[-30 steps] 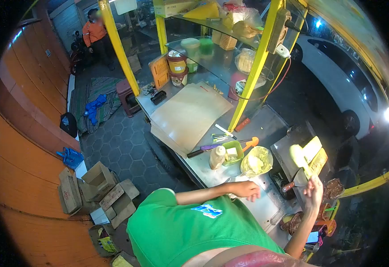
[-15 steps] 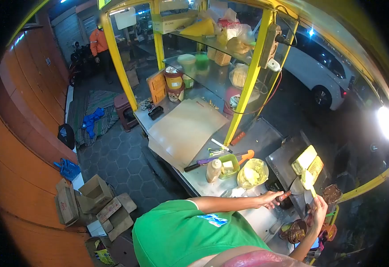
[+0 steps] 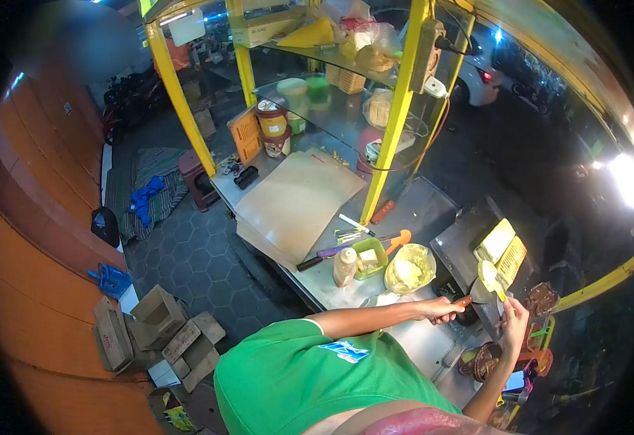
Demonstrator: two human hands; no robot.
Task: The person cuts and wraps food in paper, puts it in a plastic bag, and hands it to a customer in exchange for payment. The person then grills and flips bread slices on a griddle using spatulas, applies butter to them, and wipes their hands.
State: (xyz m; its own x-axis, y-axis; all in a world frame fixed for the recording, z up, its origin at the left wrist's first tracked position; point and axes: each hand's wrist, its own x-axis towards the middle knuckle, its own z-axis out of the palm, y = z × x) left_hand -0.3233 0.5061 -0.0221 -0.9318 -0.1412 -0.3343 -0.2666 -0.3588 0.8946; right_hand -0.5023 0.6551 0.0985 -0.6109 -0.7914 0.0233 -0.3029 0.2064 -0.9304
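Observation:
My left hand [image 3: 444, 310] is closed around the reddish-brown handle of a metal scraper [image 3: 482, 291], its blade over the griddle's near side. My right hand [image 3: 514, 324] grips a yellow spatula [image 3: 489, 277], its broad head loaded with a pale yellow spread. That head lies close to the scraper blade and beside two slabs of bread: a pale yellow one [image 3: 494, 241] and a ridged, browner one [image 3: 512, 261]. Both slabs rest on the dark griddle [image 3: 456, 245]. To the left, a plastic-lined bowl [image 3: 412, 270] holds more pale yellow spread.
Left of the bowl stand a green tub [image 3: 380, 250] with pale blocks and a squeeze bottle [image 3: 345, 268]. Brown paper sheets [image 3: 295, 206] cover the counter behind. A yellow post [image 3: 396, 130] rises beside them. Brown-smeared containers [image 3: 485, 362] sit near my right forearm.
My left fingers have closed more fully around the scraper handle. The spatula head has shifted slightly up and left, against the bread. The white car has moved farther away.

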